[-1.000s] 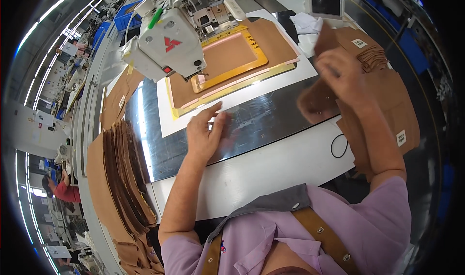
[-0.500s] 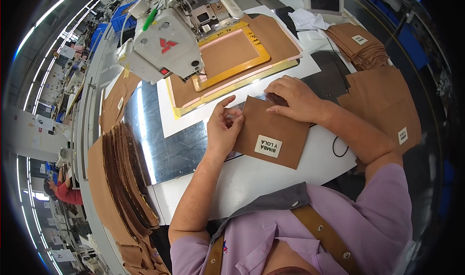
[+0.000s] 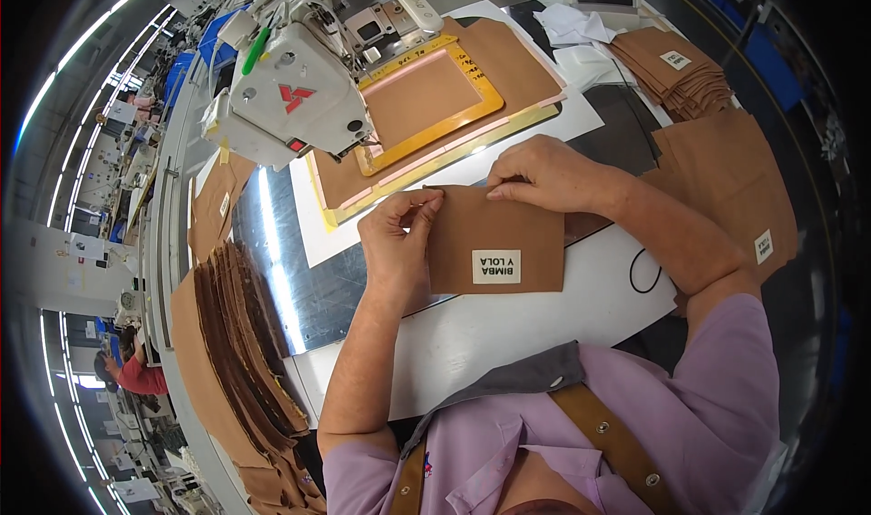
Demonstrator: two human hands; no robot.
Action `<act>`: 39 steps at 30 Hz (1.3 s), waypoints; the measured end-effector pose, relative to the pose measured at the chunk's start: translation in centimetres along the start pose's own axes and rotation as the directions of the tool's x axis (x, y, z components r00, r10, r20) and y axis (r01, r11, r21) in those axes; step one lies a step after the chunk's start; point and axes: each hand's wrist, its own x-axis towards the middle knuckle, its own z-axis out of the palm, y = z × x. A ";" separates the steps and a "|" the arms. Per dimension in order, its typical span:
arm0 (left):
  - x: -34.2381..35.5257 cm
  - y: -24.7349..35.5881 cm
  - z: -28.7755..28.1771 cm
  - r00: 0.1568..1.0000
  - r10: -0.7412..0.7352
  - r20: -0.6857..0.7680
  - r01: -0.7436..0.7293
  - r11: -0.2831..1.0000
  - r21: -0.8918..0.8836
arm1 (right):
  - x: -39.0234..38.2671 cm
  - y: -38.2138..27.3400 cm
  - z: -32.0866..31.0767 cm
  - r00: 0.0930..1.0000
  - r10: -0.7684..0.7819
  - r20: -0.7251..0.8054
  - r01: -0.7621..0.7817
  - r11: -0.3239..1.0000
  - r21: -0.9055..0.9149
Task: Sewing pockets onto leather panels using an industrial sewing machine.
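Observation:
A square brown fabric panel (image 3: 497,234) with a pale label near its lower edge hangs between my hands over the white table. My left hand (image 3: 397,234) pinches its upper left corner between thumb and fingers. On the top edge, farther right, my right hand (image 3: 540,177) closes its thumb and fingertips. Just beyond the panel, a yellow clamp frame (image 3: 435,143) lies over a larger brown piece (image 3: 513,66) under the head of a white sewing machine (image 3: 295,88).
Stacked brown pieces (image 3: 213,333) stand at the left. Labelled panels lie in a pile (image 3: 667,57) at the back right and in another group (image 3: 735,188) beside my right arm. A thin black loop (image 3: 646,274) rests on the table. Another person (image 3: 141,374) sits far left.
The panel has turned from slanted to nearly level. My left hand has moved left and pinches its corner; my right hand has lowered and closed on the top edge.

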 end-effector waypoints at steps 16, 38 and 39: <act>2.7 -2.1 -0.3 0.988 -0.135 -0.070 0.114 0.961 -0.253 | 4.4 1.5 -0.7 0.999 -0.016 -0.043 0.019 0.998 0.061; 13.2 -12.2 -9.7 0.953 0.053 -0.299 0.000 0.985 0.174 | 21.7 6.2 -0.9 0.993 -0.107 0.052 0.114 0.979 -0.166; 15.2 -12.6 -9.6 0.939 0.203 -0.276 -0.093 0.927 0.364 | 22.6 6.2 -0.3 0.992 -0.121 0.035 0.125 0.980 -0.154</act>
